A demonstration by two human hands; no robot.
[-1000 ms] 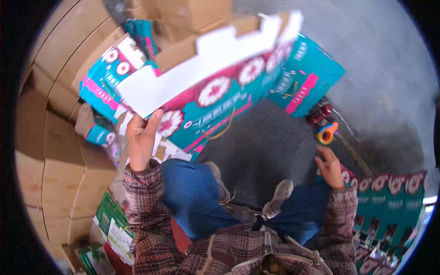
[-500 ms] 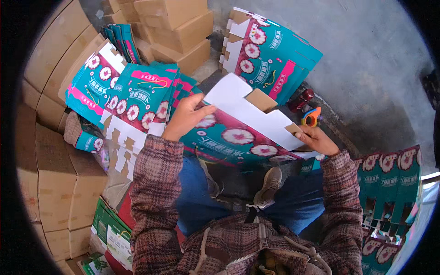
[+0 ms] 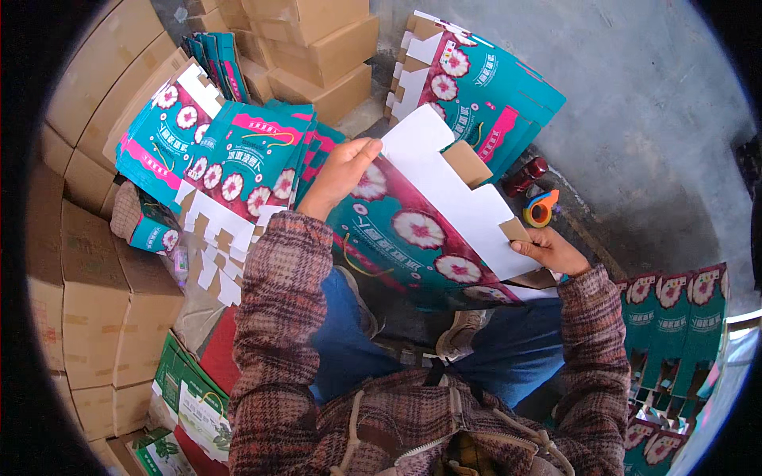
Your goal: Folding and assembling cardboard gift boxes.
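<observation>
Between my hands, above my knees, is a teal and magenta cardboard gift box (image 3: pixel 381 230) printed with pale round slices. Its white flaps stick up along the top edge, and a yellow cord handle hangs on its front. My left hand (image 3: pixel 349 170) is closed on the box's upper left corner. My right hand (image 3: pixel 552 250) pinches the lower right end, thumb on a brown tab by the flap. Flat boxes (image 3: pixel 246 151) of the same print lie stacked to the left, their cut flaps pointing toward me.
Another flat stack (image 3: pixel 492 95) leans at the far side. Beside it are a dark red jar (image 3: pixel 525 174) and a tape roll in a dispenser (image 3: pixel 540 210). Brown cartons (image 3: pixel 87 301) line the left. Finished-looking teal boxes (image 3: pixel 671 317) stand at right; green boxes (image 3: pixel 198 404) lie lower left.
My left hand has risen and moved slightly right, tilting the box more steeply with its left end higher. My right hand keeps its hold at nearly the same place.
</observation>
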